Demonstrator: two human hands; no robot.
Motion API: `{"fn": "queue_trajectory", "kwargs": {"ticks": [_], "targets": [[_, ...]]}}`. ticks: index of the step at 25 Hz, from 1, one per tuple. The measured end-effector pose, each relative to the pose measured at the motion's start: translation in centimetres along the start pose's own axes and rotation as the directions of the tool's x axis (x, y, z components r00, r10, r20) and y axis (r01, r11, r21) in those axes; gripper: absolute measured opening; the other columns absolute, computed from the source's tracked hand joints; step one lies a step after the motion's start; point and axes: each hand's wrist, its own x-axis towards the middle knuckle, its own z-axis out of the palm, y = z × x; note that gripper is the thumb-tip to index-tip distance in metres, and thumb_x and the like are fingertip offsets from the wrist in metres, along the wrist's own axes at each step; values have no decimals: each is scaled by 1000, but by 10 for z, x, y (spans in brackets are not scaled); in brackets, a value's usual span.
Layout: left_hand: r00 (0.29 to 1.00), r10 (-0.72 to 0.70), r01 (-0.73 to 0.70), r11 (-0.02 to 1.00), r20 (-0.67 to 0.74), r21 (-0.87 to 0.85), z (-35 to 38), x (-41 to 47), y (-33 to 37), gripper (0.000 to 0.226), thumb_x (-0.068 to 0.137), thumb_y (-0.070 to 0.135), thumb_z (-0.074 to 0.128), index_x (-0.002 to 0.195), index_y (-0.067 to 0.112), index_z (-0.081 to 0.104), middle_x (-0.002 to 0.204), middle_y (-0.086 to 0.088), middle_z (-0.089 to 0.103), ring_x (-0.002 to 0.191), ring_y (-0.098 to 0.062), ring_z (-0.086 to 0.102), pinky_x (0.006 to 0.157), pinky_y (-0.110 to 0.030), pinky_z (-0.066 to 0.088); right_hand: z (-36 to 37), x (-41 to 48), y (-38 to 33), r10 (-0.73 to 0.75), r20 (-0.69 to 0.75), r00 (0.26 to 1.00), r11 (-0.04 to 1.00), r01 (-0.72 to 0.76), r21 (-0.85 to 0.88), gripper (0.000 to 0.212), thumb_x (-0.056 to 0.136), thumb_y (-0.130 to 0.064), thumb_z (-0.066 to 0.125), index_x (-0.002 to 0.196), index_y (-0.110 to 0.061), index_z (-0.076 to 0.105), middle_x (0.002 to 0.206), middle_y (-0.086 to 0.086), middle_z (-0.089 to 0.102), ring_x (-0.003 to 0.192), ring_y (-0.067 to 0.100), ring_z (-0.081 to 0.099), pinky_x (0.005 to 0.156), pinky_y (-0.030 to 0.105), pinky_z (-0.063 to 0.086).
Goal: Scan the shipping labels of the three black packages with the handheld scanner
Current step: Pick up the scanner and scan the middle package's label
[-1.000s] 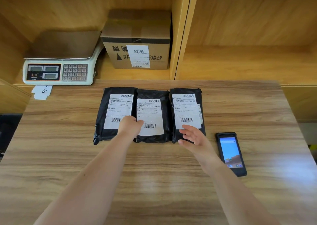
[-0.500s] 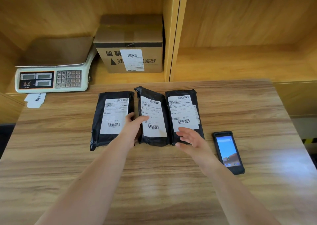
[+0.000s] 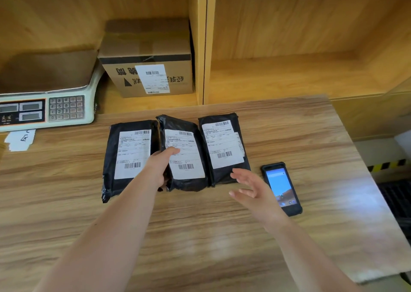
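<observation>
Fingers of the left hand [image 3: 160, 166] curl round the near left edge of the middle black plastic mailer package [image 3: 185, 156], thumb lying on its white shipping label [image 3: 184, 155], so that this package sits tilted and partly raised between its neighbours. The right hand [image 3: 253, 191] is spread wide and holds nothing, hovering just right of that middle package, over the near corner of the right black plastic mailer package [image 3: 224, 149] and close beside the black handheld scanner with the lit blue screen [image 3: 281, 188], which lies flat on the wood-grain table [image 3: 200, 236], further right of the middle package. The left black plastic mailer package [image 3: 131, 158] lies flat on the other side, touching or nearly touching the middle one. No label looks scanned yet, as I judge it, since the scanner lies untouched. Trouble could come from the crowding: with three labels so near each other, a beam aimed at the middle barcode might catch a neighbour's code, and the slack plastic could wrinkle the label. Beyond the middle package, the left bay of the wooden shelf unit [image 3: 201, 47] holds a brown cardboard box [image 3: 146, 69] bearing its own label, with a white electronic weighing scale [image 3: 51, 105] to its left; the right bay holds nothing visible.
</observation>
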Motion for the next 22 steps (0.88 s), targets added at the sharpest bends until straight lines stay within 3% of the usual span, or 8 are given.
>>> {"fn": "queue_trajectory", "kwargs": {"ticks": [5,7,10,12,14,17,20,22], "targets": [[995,91,-91,996,-39,-18,-16,-9,5,38,84,24,74,119,16,66,103,-9,76,94,-29,71,80,-42,57,-31,-8,10,23,-146,989,999,-16,46,52,94,2,78,120,-41,65,125,-16,71,109,-26,58,102,23,46],[990,138,-139,987,-20,-76,-26,-17,10,38,85,23,73,122,19,66,106,-6,76,98,-28,71,79,-41,57,-41,-11,13,36,-198,979,998,-25,58,49,94,2,77,119,-38,66,124,-10,71,112,-19,58,96,20,46],[982,183,-171,970,54,-172,-32,-28,17,42,85,23,73,126,21,65,115,-6,77,107,-29,71,90,-46,56,-51,-15,20,45,-250,967,997,-28,73,49,94,1,78,111,-43,65,120,-20,68,123,1,59,95,21,47],[980,186,-166,963,77,-214,-27,-38,20,40,86,22,72,125,21,66,115,-5,77,108,-28,72,95,-48,55,-56,-15,26,85,-303,949,996,-69,62,44,95,0,77,118,-35,65,117,-25,63,123,13,56,101,29,44],[979,187,-163,959,85,-234,-17,-47,21,34,88,19,70,122,20,66,114,-5,77,108,-28,71,96,-48,54,-64,-10,35,136,-349,927,989,-150,-13,44,96,-3,76,130,-28,63,120,-13,60,119,17,54,101,33,43],[979,181,-153,958,98,-242,-4,-55,21,21,90,17,68,111,20,68,105,-4,79,106,-27,71,96,-48,54,-75,0,52,199,-441,875,920,-322,-225,64,93,-15,80,151,-18,53,119,2,61,123,27,54,115,45,45],[976,185,-152,955,113,-254,5,-58,20,17,90,17,67,106,22,69,89,0,82,105,-26,71,93,-47,54,-80,3,63,282,-494,822,802,-485,-350,88,87,-30,86,161,-22,37,155,6,46,149,31,37,128,52,33],[973,196,-159,952,120,-262,10,-59,19,18,90,17,67,107,23,69,89,1,82,106,-25,71,90,-46,55,-84,7,66,329,-474,817,765,-525,-374,102,85,-38,88,165,-21,27,164,8,32,154,31,30,129,49,30]]}}
